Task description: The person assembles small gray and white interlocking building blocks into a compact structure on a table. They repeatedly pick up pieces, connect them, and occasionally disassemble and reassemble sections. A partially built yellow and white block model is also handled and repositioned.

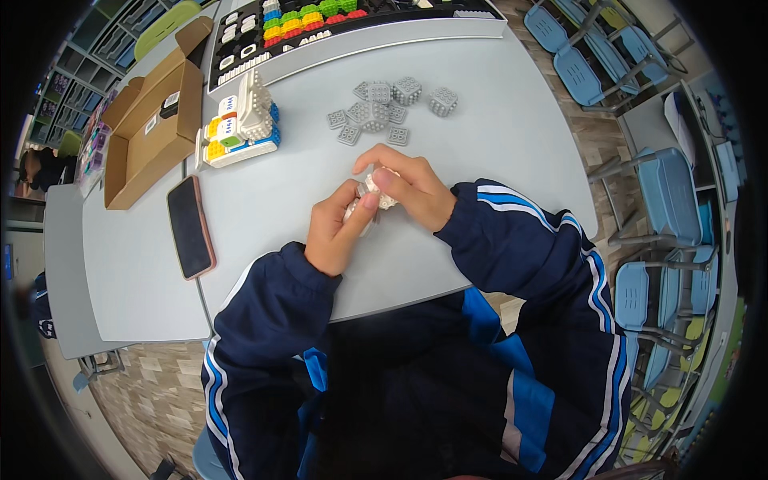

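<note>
Close together above the near part of the table, my left hand (338, 222) and my right hand (414, 186) both grip a small cluster of white and grey building blocks (389, 199). The fingers of each are closed round it, and they hide much of its shape. Just beyond my hands lies a loose group of grey studded blocks (374, 114), some flat and some cube-like. To the left stands a built model (242, 128) of white, yellow, blue, green and orange blocks.
At the far edge sits a long tray (384, 37) with sorted coloured blocks. An open cardboard box (164, 132) rests at the left, with a phone (190, 228) lying nearer me. Blue chairs (670, 196) stand on the floor to the right of the table (512, 136).
</note>
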A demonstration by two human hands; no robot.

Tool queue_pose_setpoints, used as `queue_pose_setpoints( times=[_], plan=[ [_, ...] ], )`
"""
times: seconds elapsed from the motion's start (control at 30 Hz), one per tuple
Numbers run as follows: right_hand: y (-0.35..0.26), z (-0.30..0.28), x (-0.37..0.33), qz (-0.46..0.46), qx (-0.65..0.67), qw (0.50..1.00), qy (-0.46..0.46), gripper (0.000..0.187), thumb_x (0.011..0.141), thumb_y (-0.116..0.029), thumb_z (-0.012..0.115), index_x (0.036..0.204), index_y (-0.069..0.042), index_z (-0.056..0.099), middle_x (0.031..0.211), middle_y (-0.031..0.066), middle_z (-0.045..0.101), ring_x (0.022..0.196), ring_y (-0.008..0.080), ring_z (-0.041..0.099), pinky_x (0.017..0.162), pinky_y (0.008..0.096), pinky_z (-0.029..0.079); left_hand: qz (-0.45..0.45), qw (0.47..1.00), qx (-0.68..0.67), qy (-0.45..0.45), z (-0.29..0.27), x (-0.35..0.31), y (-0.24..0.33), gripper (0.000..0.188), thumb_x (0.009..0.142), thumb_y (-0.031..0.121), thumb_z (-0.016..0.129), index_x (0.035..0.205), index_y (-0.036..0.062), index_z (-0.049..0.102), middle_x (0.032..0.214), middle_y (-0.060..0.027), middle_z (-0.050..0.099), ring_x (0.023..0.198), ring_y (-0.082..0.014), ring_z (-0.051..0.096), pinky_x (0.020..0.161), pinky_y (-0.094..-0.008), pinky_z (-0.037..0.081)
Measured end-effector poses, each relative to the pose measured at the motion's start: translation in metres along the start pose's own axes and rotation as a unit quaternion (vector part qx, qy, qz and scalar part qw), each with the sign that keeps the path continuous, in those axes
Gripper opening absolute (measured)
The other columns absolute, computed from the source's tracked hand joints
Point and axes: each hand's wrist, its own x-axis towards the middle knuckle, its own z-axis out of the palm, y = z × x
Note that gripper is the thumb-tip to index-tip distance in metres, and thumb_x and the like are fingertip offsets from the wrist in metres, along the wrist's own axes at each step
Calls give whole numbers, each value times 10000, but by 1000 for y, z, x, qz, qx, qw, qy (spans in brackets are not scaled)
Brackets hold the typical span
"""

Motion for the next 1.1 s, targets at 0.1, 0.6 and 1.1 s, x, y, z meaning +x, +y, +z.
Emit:
queue_pose_setpoints(
  times=[0.1, 0.6, 1.1],
  plan=[
    [10, -1, 0, -12, -18, 1000, 0, 312, 1003, -331, 450, 1026, -45, 570, 787, 47, 590, 767, 102, 546, 708, 260, 443, 25, 998, 64, 4, 0, 2, 1, 278, 991, 275, 519, 957, 7, 586, 722, -11, 562, 679, -67, 468, 620, -236, 397],
    [13, 10, -5, -45, -31, 998, 35, 355, 1030, -332, 364, 995, -40, 564, 772, 2, 539, 695, 61, 464, 633, 224, 384, 34, 994, 98, 27, 1, -2, -2, 448, 1039, 350, 310, 910, 5, 566, 709, -38, 543, 655, -99, 476, 612, -260, 396],
    [27, -9, 18, -90, 4, 970, 225, 240, 968, -267, 554, 1081, -55, 553, 835, 6, 550, 760, 81, 488, 715, 236, 418, 86, 965, 207, 137, -15, 18, -5, 245, 988, 221, 488, 883, 19, 576, 739, -91, 589, 694, -184, 510, 641, -316, 407]
  ],
)
